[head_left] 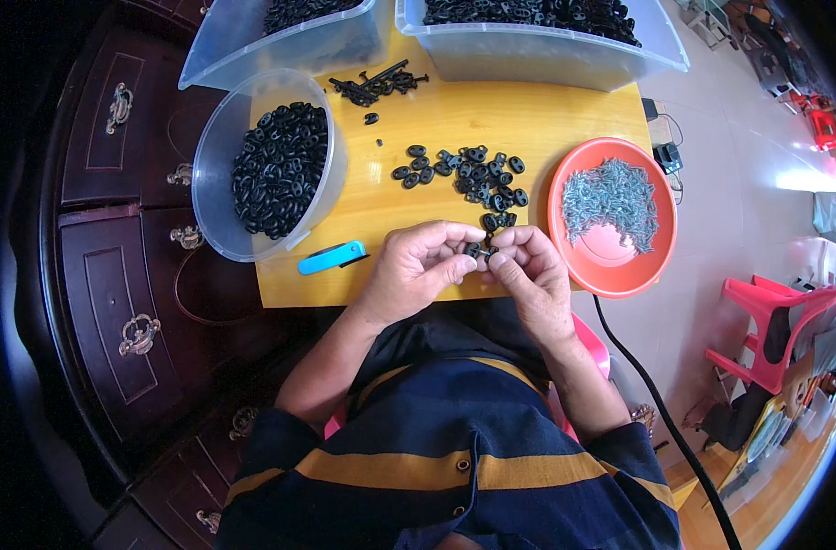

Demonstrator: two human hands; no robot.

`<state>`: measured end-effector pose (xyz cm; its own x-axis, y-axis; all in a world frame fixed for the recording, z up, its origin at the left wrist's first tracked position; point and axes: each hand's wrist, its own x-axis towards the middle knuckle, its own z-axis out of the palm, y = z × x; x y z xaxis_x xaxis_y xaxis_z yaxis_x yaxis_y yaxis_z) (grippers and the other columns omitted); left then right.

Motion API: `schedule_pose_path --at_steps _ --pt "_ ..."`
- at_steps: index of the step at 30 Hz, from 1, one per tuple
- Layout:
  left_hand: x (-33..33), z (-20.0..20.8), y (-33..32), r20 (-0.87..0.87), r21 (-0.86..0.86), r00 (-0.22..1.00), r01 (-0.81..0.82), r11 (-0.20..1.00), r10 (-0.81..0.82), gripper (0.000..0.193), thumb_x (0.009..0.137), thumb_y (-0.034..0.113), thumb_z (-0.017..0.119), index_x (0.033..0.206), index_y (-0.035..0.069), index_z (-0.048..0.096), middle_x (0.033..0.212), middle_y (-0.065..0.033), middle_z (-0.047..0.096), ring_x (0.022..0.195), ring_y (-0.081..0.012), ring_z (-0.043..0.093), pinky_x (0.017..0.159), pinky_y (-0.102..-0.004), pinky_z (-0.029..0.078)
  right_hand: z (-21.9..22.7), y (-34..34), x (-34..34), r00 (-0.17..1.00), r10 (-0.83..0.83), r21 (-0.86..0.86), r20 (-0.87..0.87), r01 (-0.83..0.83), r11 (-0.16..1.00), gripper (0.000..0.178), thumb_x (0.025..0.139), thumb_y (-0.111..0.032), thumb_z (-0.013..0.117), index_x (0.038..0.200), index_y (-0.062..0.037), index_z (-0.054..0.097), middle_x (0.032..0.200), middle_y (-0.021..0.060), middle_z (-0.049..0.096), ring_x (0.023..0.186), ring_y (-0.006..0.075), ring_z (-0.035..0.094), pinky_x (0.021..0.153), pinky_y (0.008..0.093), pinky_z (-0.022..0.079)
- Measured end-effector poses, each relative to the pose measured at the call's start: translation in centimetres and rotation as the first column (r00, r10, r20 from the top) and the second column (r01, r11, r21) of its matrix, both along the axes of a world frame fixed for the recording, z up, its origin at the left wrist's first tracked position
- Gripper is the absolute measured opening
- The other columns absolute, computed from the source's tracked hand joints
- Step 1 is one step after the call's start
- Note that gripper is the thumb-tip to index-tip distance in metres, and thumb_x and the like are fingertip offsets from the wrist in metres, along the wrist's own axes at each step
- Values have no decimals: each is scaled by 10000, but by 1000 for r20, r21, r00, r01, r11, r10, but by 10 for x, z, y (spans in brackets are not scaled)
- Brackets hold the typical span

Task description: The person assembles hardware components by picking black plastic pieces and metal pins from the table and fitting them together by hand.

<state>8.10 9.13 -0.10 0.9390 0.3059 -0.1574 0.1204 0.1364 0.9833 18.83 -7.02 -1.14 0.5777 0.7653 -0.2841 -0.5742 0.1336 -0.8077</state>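
Above the front edge of the yellow table, my left hand (416, 268) is closed, thumb and fingers pinching a small black plastic piece (474, 249). My right hand (533, 273) meets it, its fingertips closed on another small black piece (492, 256). A bright sliver shows between the two pieces; whether it is a screw is too small to tell. Just beyond the fingers lies a loose group of black oval two-holed plastic pieces (477, 174). To the right, close to my right hand, an orange-red plastic bowl (608, 266) holds a heap of silver screws (610, 203).
A round clear tub (218, 215) of black pieces stands at the left, with a blue-handled tool (331, 258) near it. Two clear bins (294, 55) (546, 62) line the far side. Black bolt-like parts (381, 84) lie before them. A black cable (656, 394) runs down the right.
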Motion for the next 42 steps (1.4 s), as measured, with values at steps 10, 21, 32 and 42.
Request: schedule_pose_path --at_steps 10,21,32,42 --pt "1 1 3 16 73 1000 -13 997 12 303 908 -79 642 1207 -42 613 970 -46 663 883 -94 683 757 -217 535 0 0 1 1000 14 9 -1 -14 1000 155 988 7 570 1140 -7 540 996 40 650 911 95 643 825 245 524" --pt "0 3 4 17 130 1000 -12 991 10 291 892 -62 672 1179 -26 635 937 -28 657 846 -70 662 737 -209 519 0 1 0 1000 4 -2 -15 -5 1000 165 989 5 573 1151 -9 542 987 41 663 903 96 650 822 240 526" --pt "6 12 3 22 273 1000 5 962 -12 275 830 -52 731 1096 4 694 875 -9 628 761 -61 604 678 -204 492 -2 1 0 1000 18 -46 20 -17 999 152 976 21 581 1123 -2 552 940 3 626 853 48 600 767 196 485" --pt "10 17 11 43 336 995 70 939 -89 265 808 -42 750 1064 24 732 838 -16 627 738 -82 588 642 -222 481 0 0 -1 998 56 -53 29 -54 997 149 978 2 604 1124 27 586 950 15 652 863 54 616 784 203 502"
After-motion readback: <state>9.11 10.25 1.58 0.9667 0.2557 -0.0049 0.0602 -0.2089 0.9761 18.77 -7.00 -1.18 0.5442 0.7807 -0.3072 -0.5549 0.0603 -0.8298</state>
